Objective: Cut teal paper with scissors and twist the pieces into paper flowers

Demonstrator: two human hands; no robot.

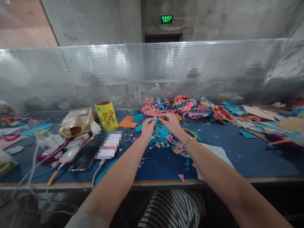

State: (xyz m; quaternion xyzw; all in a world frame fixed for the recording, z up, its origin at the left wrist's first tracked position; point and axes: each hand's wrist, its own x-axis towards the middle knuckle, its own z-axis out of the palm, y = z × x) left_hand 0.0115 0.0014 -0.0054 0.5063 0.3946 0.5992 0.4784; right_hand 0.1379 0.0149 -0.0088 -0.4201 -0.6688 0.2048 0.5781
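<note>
Both my arms reach out over a blue worktable [256, 158]. My left hand [147, 126] and my right hand [170, 122] meet fingertip to fingertip, pinched on a small blue paper piece [158, 119] held just above the table. A bracelet sits on my right wrist. Below the hands lies a heap of blue and pink paper scraps [163, 136]. Behind them stand several folded multicoloured paper flowers [173, 106]. A yellow ring [191, 132] lies partly hidden by my right wrist.
A yellow tape roll [106, 115], a plastic bag [76, 122], a phone [83, 161] with cables and small devices lie at the left. White paper [215, 152] and coloured sheets [258, 118] spread to the right. A perforated metal screen [152, 72] closes the table's far side.
</note>
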